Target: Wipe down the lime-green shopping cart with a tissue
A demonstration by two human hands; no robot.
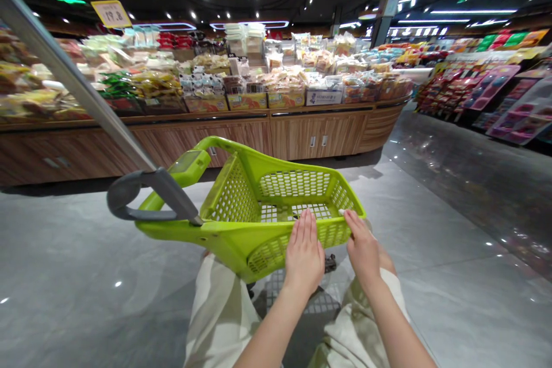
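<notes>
A lime-green plastic shopping basket on wheels stands on the floor in front of me, tipped toward me, with nothing visible inside. My left hand lies flat on its near rim, fingers stretched out and together. My right hand rests on the rim's right corner, fingers curled over the edge. A grey pull handle on a metal bar rises from the basket's left side toward the upper left. My light trousers show below.
A long wooden display counter piled with packaged snacks runs across the back. A yellow price sign hangs at upper left. Racks of coloured goods line the right side. Glossy grey floor tiles stretch all around.
</notes>
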